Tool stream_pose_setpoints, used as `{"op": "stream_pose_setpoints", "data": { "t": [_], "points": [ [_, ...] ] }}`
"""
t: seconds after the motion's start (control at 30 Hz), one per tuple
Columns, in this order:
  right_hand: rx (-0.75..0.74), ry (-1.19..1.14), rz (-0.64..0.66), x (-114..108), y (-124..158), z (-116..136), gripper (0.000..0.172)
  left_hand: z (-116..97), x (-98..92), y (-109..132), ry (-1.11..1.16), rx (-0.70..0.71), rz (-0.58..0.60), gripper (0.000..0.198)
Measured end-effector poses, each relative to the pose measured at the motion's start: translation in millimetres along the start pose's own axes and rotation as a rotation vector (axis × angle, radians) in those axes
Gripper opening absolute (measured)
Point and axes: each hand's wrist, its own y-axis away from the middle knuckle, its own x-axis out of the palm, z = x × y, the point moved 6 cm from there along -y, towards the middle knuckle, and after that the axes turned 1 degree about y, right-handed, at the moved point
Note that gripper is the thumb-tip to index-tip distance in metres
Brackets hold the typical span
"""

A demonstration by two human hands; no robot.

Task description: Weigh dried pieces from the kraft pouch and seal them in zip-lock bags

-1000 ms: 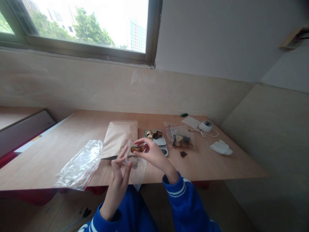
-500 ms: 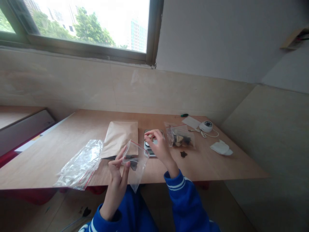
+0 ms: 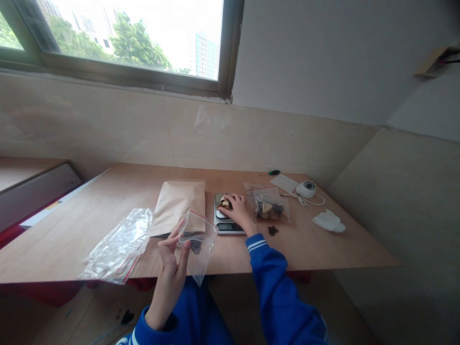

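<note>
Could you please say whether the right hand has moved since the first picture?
Yes: against the scale, the right hand has moved forward and right, from the held bag to pieces on it.

2 hands [image 3: 171,261] [image 3: 237,209], 1 dig. scale [image 3: 224,227], 1 cam [image 3: 305,189]

long blue sleeves [image 3: 271,282] end in white-striped cuffs [image 3: 256,244], and the trousers [image 3: 204,314] are similarly blue.

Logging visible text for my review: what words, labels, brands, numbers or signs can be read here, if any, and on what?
No text can be read.
Scale's display: too small and blurred to read.
Brown paper bag, clear bag in the left hand: no lettering visible.
</note>
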Motion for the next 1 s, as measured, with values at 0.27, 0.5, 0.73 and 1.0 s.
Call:
{"op": "stream_pose_setpoints", "data": {
  "t": [0.27, 0.5, 0.73, 1.0],
  "points": [
    [-0.074, 0.002, -0.034, -2.5, -0.6, -4.2, 0.042, -8.3, -4.6, -3.3, -0.069, 0.055, -0.055, 0.012],
    [-0.029, 0.039, 0.014, -8.0, 1.1, -2.3, 0.047, -12.6, -4.5, -3.3, -0.111, 0.077, -0.075, 0.013],
    [-0.139, 0.045, 0.036, -6.4, 2.1, 2.2, 0.033, -7.5, -1.1, -0.5, -0.098, 0.036, -0.040, 0.009],
    [-0.044, -0.097, -0.105, -18.0, 0.8, -10.7, 0.026, 2.7, 3.1, 2.8, -0.016, -0.028, 0.024, 0.010]
  ]
}}
